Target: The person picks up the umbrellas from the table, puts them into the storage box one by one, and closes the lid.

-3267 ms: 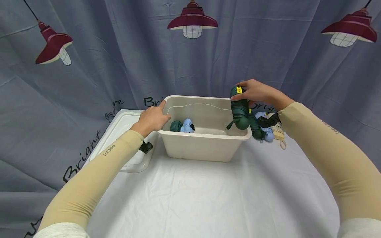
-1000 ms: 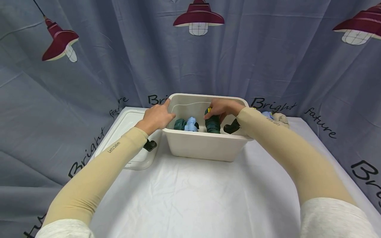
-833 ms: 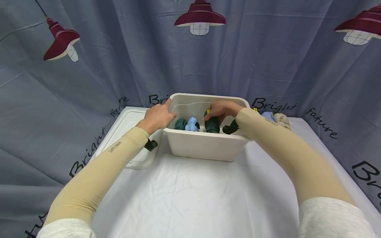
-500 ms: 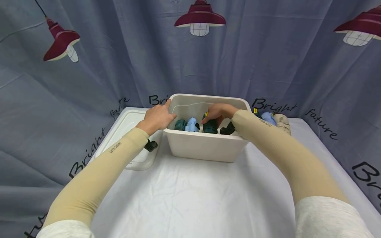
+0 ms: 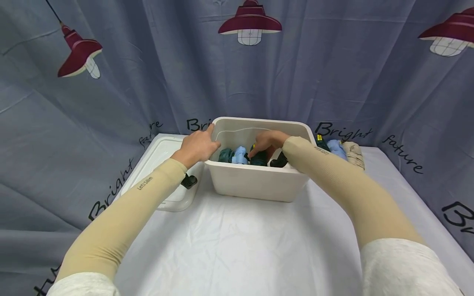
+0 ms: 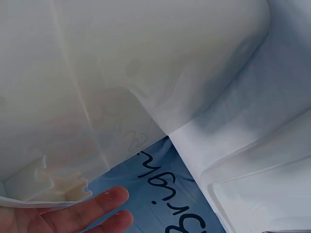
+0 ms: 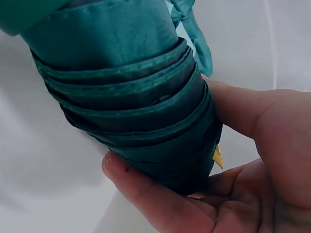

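Note:
My left hand [image 5: 196, 146] holds the left rim of the white plastic storage box [image 5: 255, 183], with the thumb over the edge. In the left wrist view, two fingers [image 6: 104, 201] reach out straight beneath the rim. My right hand [image 5: 268, 140] is down inside the box, gripping a dark green folded umbrella [image 7: 131, 111] between thumb and fingers. That umbrella has a yellow tag [image 7: 218, 156] and stands close beside a light blue folded umbrella [image 5: 240, 155]. Left of the blue one is another dark green umbrella [image 5: 226, 155] in the box.
Outside the box, to its right, lie a dark green umbrella [image 5: 321, 143] with a yellow tag, a light blue one [image 5: 337, 148] and a beige one [image 5: 353, 153]. The white box lid [image 5: 155, 158] lies on the left of the white-covered table [image 5: 237, 242]. A grey-blue curtain [image 5: 166, 74] hangs behind.
My right hand has carried the dark green umbrella from above the box's right end down inside, then left toward the blue one. The left hand has stayed on the rim.

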Demonstrator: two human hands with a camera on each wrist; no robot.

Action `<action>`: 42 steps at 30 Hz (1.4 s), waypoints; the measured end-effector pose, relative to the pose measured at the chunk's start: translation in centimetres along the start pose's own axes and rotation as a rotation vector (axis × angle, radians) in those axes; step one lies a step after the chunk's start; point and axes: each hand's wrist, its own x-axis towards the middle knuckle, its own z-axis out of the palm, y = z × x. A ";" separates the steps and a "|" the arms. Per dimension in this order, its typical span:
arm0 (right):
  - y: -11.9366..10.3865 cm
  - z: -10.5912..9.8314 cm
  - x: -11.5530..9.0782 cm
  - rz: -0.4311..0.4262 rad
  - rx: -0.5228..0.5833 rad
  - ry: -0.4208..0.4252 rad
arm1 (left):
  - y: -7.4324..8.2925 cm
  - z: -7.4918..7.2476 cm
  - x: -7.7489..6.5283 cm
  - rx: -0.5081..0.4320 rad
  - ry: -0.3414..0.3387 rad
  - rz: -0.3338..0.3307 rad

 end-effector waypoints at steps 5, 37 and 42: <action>-0.1 0.2 0.6 0.031 0.020 -0.046 | 0.0 0.1 0.0 -0.008 0.000 -0.002; -0.4 0.2 2.2 0.063 0.011 -0.184 | 0.4 -0.2 -0.1 -0.008 -0.005 -0.014; -0.3 0.1 2.3 0.048 0.065 -0.204 | 0.3 -0.2 -0.1 -0.008 -0.007 -0.020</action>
